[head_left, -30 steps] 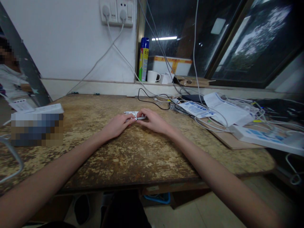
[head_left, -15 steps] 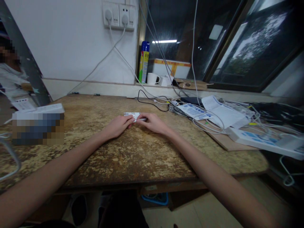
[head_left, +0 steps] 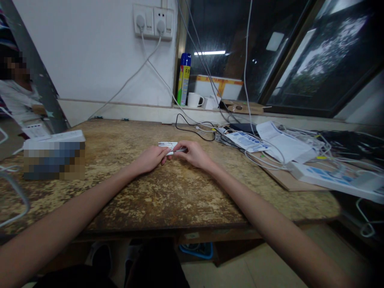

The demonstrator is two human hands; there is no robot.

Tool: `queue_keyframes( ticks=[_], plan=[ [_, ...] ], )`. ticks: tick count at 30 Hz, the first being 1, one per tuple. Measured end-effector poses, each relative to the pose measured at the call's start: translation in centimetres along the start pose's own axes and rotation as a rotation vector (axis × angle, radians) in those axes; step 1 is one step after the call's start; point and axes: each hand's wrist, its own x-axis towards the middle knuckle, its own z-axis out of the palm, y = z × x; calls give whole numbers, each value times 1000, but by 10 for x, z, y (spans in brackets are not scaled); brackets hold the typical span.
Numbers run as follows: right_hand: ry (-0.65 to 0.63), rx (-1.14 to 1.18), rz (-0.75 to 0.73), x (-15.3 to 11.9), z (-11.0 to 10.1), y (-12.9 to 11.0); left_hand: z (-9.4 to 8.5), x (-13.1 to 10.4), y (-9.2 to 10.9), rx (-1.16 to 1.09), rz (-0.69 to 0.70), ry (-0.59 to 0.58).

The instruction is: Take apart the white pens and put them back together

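Observation:
Several slim white pens point(head_left: 167, 144) lie side by side on the worn wooden table point(head_left: 168, 192), partly covered by my fingers. Closest to me in the row is a pen point(head_left: 170, 153) that both hands touch. My left hand point(head_left: 151, 158) is closed at its left end, with thumb and fingers pressed together. From the other side my right hand point(head_left: 193, 154) pinches the same pen near its right end between thumb and fingertips. The undersides of my fingers are hidden, and the pens are too small to read any marking.
Papers point(head_left: 280, 144), tangled cables and a white power strip point(head_left: 330, 178) cover the right side. A thin black cable point(head_left: 192, 134) lies beyond my hands. A spray can point(head_left: 183, 80) and a mug point(head_left: 195, 100) stand on the sill. Another person point(head_left: 18, 96) is at far left.
The whole view has shifted slightly to the right. My hands stay at the pens, with fingers only slightly repositioned; the near pen shows a little more between them.

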Motion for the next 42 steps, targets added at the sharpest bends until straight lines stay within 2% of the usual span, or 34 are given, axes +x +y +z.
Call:
queue_keyframes(
  ticks=[3,9,14,18,21,24,28,31,35,42],
  plan=[
    [95,68,28,1,1,7,0,1,-5,-13,32,31],
    [179,381,221,5,-3,15,3,4,-14,-80,153,149],
    [257,427,279,6,-12,15,-2,3,-14,-36,133,202],
    [345,548,350,6,-16,22,-6,2,-13,-17,122,217],
    [386,471,346,6,-15,26,-8,1,-10,1,133,224],
    [287,354,336,5,-8,25,-10,-1,-5,16,150,211],
    [102,369,315,3,1,19,-11,-1,1,19,150,176],
    [77,395,310,2,0,19,-11,-1,0,22,142,172],
    [174,445,381,2,-10,27,-9,0,-7,-29,126,208],
    [400,610,501,-1,-21,35,-10,1,-12,-56,20,243]
  ],
)
